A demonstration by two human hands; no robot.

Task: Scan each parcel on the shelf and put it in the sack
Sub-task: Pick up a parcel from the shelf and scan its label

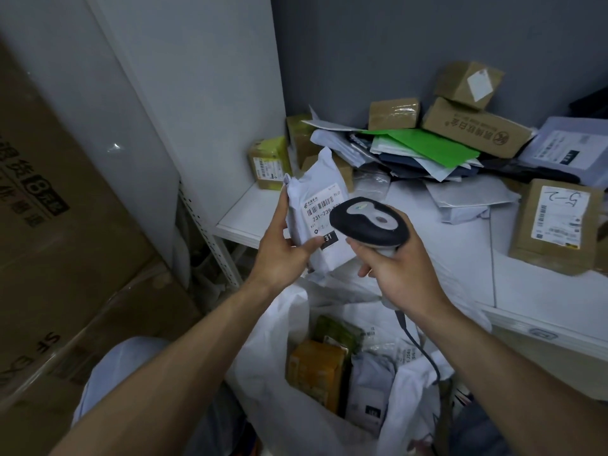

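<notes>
Gripping white parcel [316, 209] in left hand [279, 255]: thumb laid across the lower part of the label, fingers curled round the far edge. Held upright in the air, above the open sack [263, 350] and in front of the shelf [250, 222] edge, barcode label facing the camera.

Clutching scanner [368, 222] in right hand [398, 271], fingers wrapped round the pale handle. Dark head just beside the parcel, overlapping the label's right side in this view; touching or apart, cannot tell. Trailing from the handle, grey cable [424, 353] down over the sack.

Inside the sack: yellow box [316, 373], green packet [335, 330], white mailers.

On the shelf: heap of brown boxes and grey and white mailers, green envelope [427, 143] on top; labelled brown box [556, 225] near the right edge.

To the left, big cardboard cartons [49, 225] stacked beside a white panel [197, 93].
</notes>
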